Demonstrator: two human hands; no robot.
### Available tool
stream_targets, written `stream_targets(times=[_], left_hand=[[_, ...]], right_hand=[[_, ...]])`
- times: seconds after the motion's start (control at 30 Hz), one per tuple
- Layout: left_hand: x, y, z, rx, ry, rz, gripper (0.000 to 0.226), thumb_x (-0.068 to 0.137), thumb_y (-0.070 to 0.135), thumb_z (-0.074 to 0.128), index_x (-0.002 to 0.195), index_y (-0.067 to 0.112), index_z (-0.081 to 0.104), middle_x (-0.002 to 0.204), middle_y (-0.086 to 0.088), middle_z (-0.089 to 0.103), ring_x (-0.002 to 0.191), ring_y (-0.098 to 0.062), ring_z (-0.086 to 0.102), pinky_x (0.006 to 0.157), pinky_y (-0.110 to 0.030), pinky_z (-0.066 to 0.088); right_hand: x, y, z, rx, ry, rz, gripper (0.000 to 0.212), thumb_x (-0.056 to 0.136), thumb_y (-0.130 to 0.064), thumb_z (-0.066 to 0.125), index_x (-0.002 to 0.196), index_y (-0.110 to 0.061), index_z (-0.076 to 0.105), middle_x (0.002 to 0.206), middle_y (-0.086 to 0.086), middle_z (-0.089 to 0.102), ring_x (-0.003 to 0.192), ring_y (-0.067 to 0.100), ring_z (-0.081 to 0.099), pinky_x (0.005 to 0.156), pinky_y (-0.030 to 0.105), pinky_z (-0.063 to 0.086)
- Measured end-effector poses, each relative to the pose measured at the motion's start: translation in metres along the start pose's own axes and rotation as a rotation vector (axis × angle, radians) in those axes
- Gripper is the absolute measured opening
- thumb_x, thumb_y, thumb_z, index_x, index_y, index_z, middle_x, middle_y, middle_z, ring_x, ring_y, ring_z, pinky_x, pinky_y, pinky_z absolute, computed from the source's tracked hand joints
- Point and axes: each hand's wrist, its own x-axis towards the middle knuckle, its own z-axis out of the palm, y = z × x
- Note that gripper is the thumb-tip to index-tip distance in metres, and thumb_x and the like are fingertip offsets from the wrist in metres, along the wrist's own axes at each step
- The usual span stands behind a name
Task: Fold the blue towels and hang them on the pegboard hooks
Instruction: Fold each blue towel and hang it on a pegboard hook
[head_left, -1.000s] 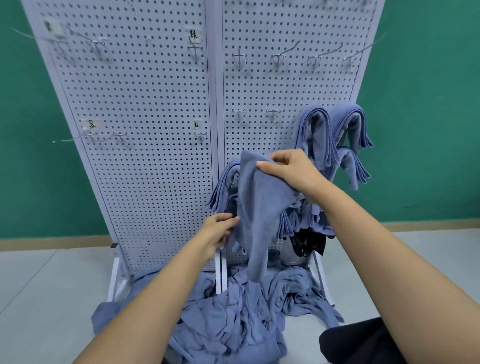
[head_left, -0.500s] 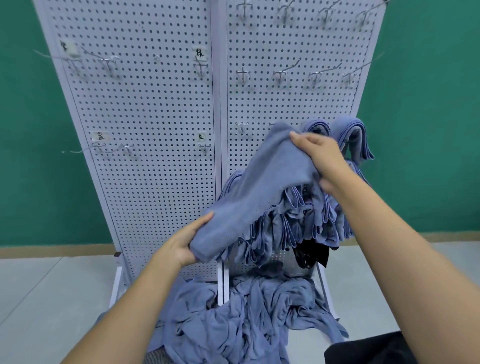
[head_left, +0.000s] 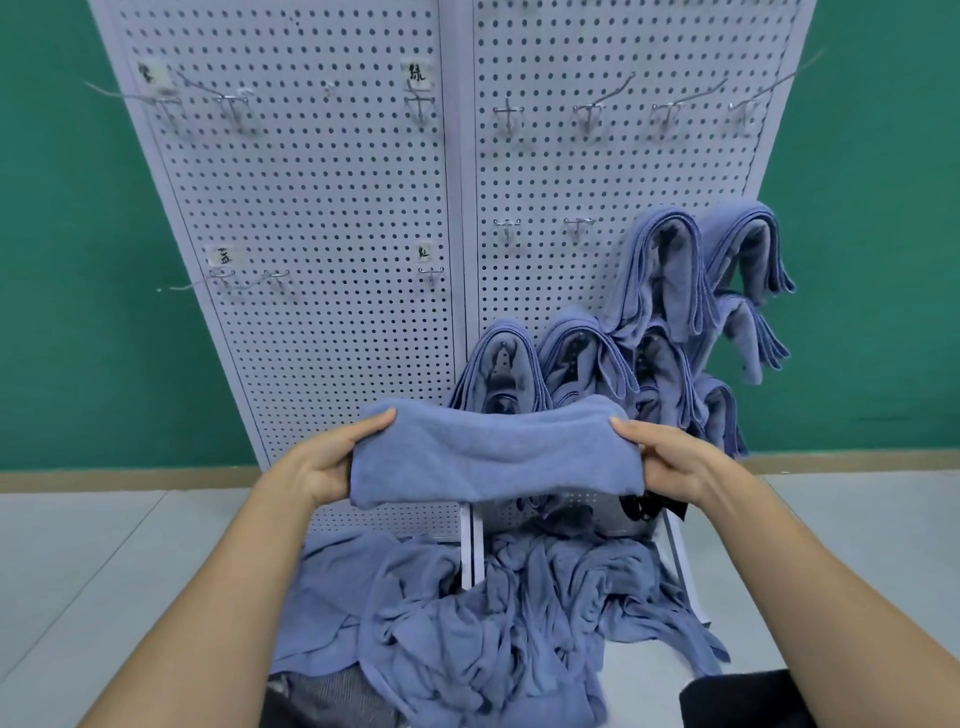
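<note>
gripping a folded blue towel (head_left: 493, 457) by both short ends, level and pulled straight, in front of the lower part of the white pegboard (head_left: 332, 208). clasping the left end with the left hand (head_left: 322, 467), thumb on top and fingers curled beneath; pinching the right end likewise with the right hand (head_left: 670, 462). behind, hung towels (head_left: 665, 270) draped on the right panel, bare hooks (head_left: 587, 111) above. below, a loose heap of towels (head_left: 493, 623) on the floor (head_left: 78, 571).
</note>
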Motion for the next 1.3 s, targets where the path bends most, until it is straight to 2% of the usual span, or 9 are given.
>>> stream_targets(times=[0.23, 0.47, 0.57, 0.67, 0.8, 0.93, 1.0, 1.1, 1.3], left_hand=[[-0.003, 0.0, -0.014, 0.093, 0.041, 0.059, 0.014, 0.086, 0.016, 0.063, 0.093, 0.005, 0.067, 0.086, -0.01, 0.071, 0.073, -0.021, 0.069, 0.062, -0.031, 0.058], [-0.004, -0.005, -0.018, 0.298, 0.147, 0.116, 0.029, 0.087, 0.024, 0.066, 0.101, -0.002, 0.064, 0.093, -0.013, 0.071, 0.077, -0.02, 0.067, 0.06, -0.028, 0.053], [-0.008, -0.004, -0.017, 0.301, 0.09, 0.13, 0.022, 0.092, 0.023, 0.059, 0.089, 0.001, 0.063, 0.077, -0.009, 0.072, 0.064, -0.016, 0.069, 0.054, -0.023, 0.054], [-0.013, -0.001, -0.019, 0.229, -0.034, 0.2, 0.019, 0.097, 0.014, 0.05, 0.102, 0.001, 0.064, 0.086, -0.009, 0.073, 0.072, -0.015, 0.07, 0.06, -0.024, 0.056], [-0.019, 0.009, -0.021, 0.167, -0.046, 0.416, 0.025, 0.095, -0.002, 0.045, 0.106, 0.01, 0.065, 0.096, -0.006, 0.073, 0.079, -0.012, 0.071, 0.069, -0.022, 0.058], [-0.019, 0.009, -0.018, 0.179, 0.012, 0.523, 0.053, 0.096, -0.007, 0.038, 0.07, 0.018, 0.076, 0.078, 0.0, 0.074, 0.067, -0.01, 0.068, 0.06, -0.019, 0.056], [-0.019, 0.006, -0.016, 0.198, 0.004, 0.539, 0.056, 0.097, -0.007, 0.038, 0.066, 0.019, 0.076, 0.08, -0.001, 0.074, 0.072, -0.013, 0.067, 0.065, -0.021, 0.057], [-0.021, 0.006, -0.012, 0.196, -0.02, 0.552, 0.056, 0.094, -0.009, 0.033, 0.069, 0.017, 0.076, 0.087, -0.004, 0.073, 0.08, -0.016, 0.065, 0.072, -0.025, 0.056], [-0.014, 0.001, 0.002, 0.209, 0.221, 0.538, 0.046, 0.098, 0.028, 0.04, 0.065, 0.012, 0.067, 0.08, -0.004, 0.067, 0.081, -0.022, 0.056, 0.078, -0.035, 0.045]], right_hand=[[0.003, 0.009, -0.006, -0.187, -0.053, 0.048, 0.021, 0.096, -0.01, 0.053, 0.11, 0.003, 0.061, 0.112, 0.017, 0.067, 0.103, 0.027, 0.065, 0.082, 0.036, 0.058], [0.001, 0.011, -0.02, -0.404, -0.047, 0.041, 0.056, 0.075, -0.036, 0.079, 0.113, -0.001, 0.057, 0.086, 0.013, 0.05, 0.065, 0.019, 0.045, 0.057, 0.028, 0.039], [0.001, 0.011, -0.025, -0.375, -0.066, -0.002, 0.041, 0.077, -0.036, 0.077, 0.101, -0.012, 0.054, 0.08, 0.007, 0.048, 0.064, 0.016, 0.042, 0.057, 0.025, 0.039], [-0.006, 0.007, -0.023, -0.298, -0.136, -0.086, 0.025, 0.088, -0.023, 0.064, 0.104, -0.005, 0.058, 0.096, 0.013, 0.064, 0.077, 0.019, 0.06, 0.065, 0.028, 0.053], [-0.014, -0.005, -0.023, -0.233, -0.21, -0.253, 0.053, 0.07, -0.021, 0.073, 0.12, -0.009, 0.059, 0.116, 0.012, 0.067, 0.095, 0.023, 0.063, 0.081, 0.032, 0.056], [-0.016, -0.009, -0.024, -0.29, -0.164, -0.324, 0.017, 0.086, -0.001, 0.059, 0.09, -0.014, 0.069, 0.087, 0.01, 0.066, 0.067, 0.014, 0.058, 0.07, 0.028, 0.055], [-0.013, -0.007, -0.025, -0.315, -0.113, -0.348, 0.044, 0.095, 0.008, 0.041, 0.074, -0.02, 0.068, 0.082, 0.009, 0.057, 0.064, 0.016, 0.048, 0.07, 0.031, 0.048], [-0.015, -0.005, -0.019, -0.347, -0.076, -0.384, 0.045, 0.096, 0.006, 0.039, 0.071, -0.021, 0.065, 0.088, 0.011, 0.06, 0.077, 0.026, 0.045, 0.074, 0.035, 0.045], [-0.023, -0.004, -0.001, -0.395, 0.036, -0.431, 0.021, 0.092, -0.021, 0.042, 0.076, -0.017, 0.054, 0.094, 0.011, 0.051, 0.083, 0.025, 0.044, 0.068, 0.03, 0.044]])
